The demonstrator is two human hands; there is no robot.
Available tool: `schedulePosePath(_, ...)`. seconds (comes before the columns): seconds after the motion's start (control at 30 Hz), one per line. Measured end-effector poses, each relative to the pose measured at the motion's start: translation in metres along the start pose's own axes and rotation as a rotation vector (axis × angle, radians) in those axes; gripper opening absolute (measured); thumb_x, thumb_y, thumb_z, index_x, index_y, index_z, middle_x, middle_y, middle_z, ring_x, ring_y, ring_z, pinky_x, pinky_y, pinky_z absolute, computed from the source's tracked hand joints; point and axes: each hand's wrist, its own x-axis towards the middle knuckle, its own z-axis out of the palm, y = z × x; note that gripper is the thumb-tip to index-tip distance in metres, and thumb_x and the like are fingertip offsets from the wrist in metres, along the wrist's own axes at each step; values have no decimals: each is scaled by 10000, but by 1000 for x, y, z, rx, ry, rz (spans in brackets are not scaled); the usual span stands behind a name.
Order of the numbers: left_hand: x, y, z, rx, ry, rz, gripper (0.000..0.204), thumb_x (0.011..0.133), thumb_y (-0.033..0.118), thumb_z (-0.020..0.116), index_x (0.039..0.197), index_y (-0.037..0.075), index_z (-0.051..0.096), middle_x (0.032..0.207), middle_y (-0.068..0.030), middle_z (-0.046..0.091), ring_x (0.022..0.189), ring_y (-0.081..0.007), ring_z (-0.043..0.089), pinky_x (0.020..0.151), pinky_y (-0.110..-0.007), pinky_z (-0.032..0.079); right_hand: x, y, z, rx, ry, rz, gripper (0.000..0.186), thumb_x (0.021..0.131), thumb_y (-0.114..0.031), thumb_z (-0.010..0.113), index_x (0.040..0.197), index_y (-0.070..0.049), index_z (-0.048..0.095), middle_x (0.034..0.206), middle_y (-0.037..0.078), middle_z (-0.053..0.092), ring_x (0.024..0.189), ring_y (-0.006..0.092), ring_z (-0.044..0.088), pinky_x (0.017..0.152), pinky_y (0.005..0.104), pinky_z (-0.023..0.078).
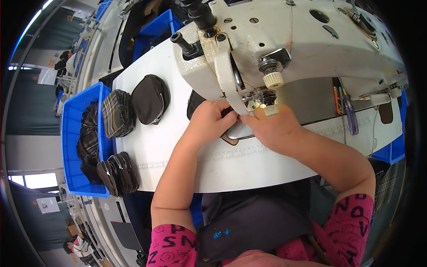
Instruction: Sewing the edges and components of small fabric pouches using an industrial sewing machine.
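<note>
A white sewing machine [249, 49] stands over the white worktable, its lit needle area just beyond my hands. My left hand [210, 120] is closed, thumb and fingers pressed on a black fabric piece [194, 105] that looks like a small pouch part. Beside the needle, my right hand [276, 130] is closed too, its fingertips meeting those of my left hand at the edge of the work. What the right fingers pinch is hidden behind the hand and the machine head. A small brown-edged tab [230, 140] shows on the table below my fingers.
To the left, a round black zippered pouch [149, 99] lies by a stack of plaid pieces [118, 114]. A blue bin [71, 147] holds dark plaid pieces, with several black pouches [118, 174] at its corner. A purple-handled tool [350, 116] lies at right under the machine arm.
</note>
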Motion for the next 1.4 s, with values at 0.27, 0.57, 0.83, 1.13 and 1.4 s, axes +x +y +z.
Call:
schedulePosePath(0.27,-4,7,5,438,110,225,207,826,59,751,1030,89,767,914,-95,730,785,-319,706,698,-418,564,4,-4,0,39,18,-20,472,829,-105,685,1296,-41,665,682,44,677,609,252,683,569,390,516)
schedulePosePath(0.57,-4,2,1,534,162,381,113,782,126,755,890,107,725,818,-53,691,790,-305,688,700,-417,562,4,-4,2,31,19,-45,491,823,-98,687,1306,-21,651,669,36,681,593,248,680,554,380,508)
schedulePosePath(0.83,-10,19,10,465,105,341,160,835,122,720,985,69,718,957,-71,701,889,-302,697,736,-414,587,2,-3,-13,73,-94,-28,371,841,-92,666,1206,-22,674,670,59,682,618,264,708,584,400,531)
schedulePosePath(1.13,-12,18,14,491,147,383,268,845,123,725,1097,33,731,1035,-85,707,959,-292,702,753,-396,598,0,0,-9,-7,-96,-19,430,844,-88,664,1272,-51,685,682,63,691,619,256,709,587,383,541)
schedulePosePath(1.4,-19,21,7,434,102,317,444,810,148,768,1232,27,696,1131,-131,709,1066,-341,677,971,-441,550,1,1,-14,-88,-68,15,486,814,-77,695,1300,-56,698,694,61,686,641,256,710,589,384,544)
